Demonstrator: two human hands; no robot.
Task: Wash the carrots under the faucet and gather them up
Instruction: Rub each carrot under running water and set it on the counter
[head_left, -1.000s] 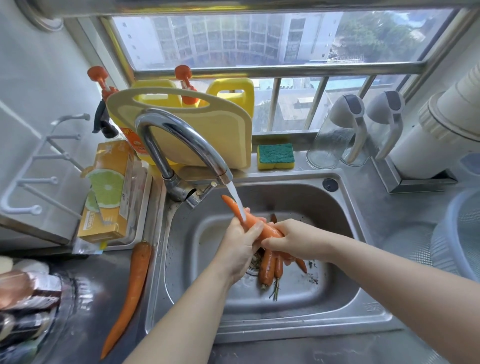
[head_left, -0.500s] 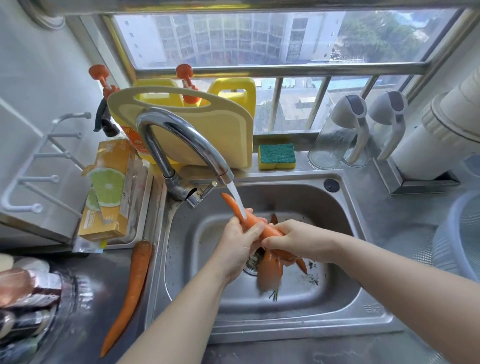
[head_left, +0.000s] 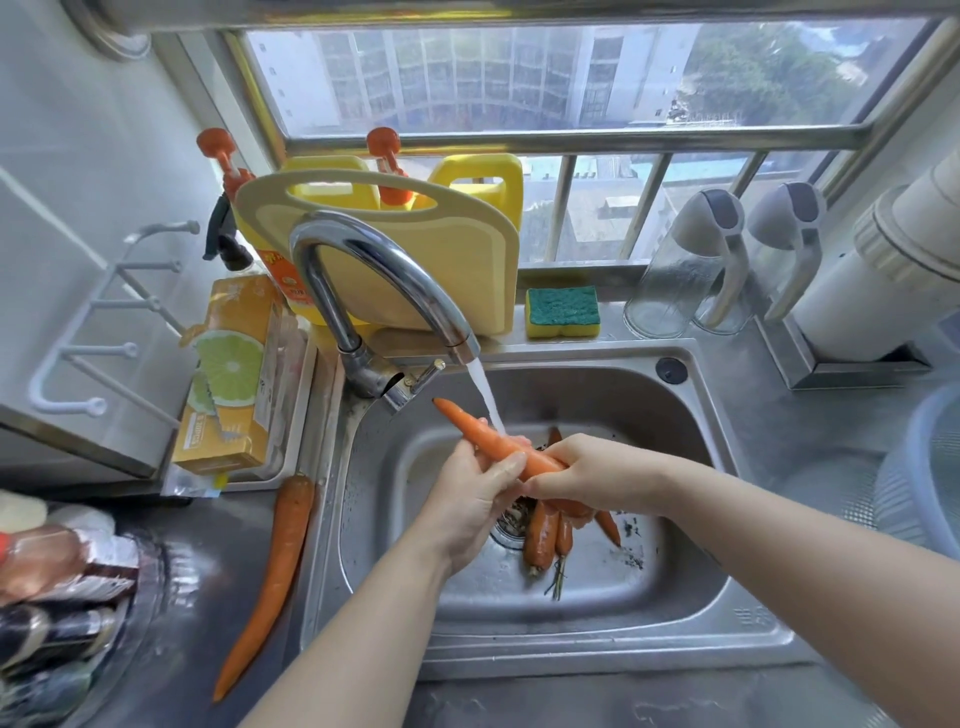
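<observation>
Over the steel sink (head_left: 727, 613) I hold one orange carrot (head_left: 475, 430) slanted under the water stream from the chrome faucet (head_left: 384, 270). My left hand (head_left: 470, 493) grips its middle. My right hand (head_left: 592, 475) grips its thick end. The carrot's tip points up and left toward the faucet handle. Below my hands, several more carrots (head_left: 543, 535) lie in the sink bowl by the drain. One long carrot (head_left: 275, 577) lies on the counter left of the sink.
A yellow cutting board (head_left: 426, 260) leans behind the faucet, with a sponge (head_left: 562, 312) beside it. A yellow lemon-print box (head_left: 228, 374) sits on a tray at left. A colander (head_left: 935, 467) stands at right, near clear jugs (head_left: 691, 270).
The hands and carrot have barely moved. My left hand has slid slightly along the carrot under the running water.
</observation>
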